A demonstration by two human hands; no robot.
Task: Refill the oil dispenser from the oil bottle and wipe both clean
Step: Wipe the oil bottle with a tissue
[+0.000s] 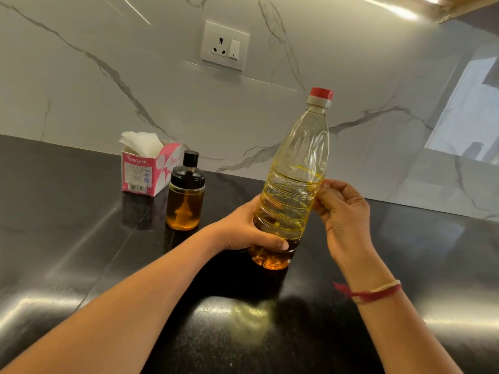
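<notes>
Left hand [248,230] wraps the lower body of the oil bottle [294,184], thumb across the front. Bottle is tilted, top leaning right, red cap [320,94] on, oil roughly up to mid-height. We can't tell if its base touches the bench [81,252]. Right hand [343,211] has curled fingers and meets the bottle's right side at mid-height; whether it grips, we can't tell. Oil dispenser [185,198] stands upright on the bench to the left, lid on, just in front of the tissue box [145,168].
</notes>
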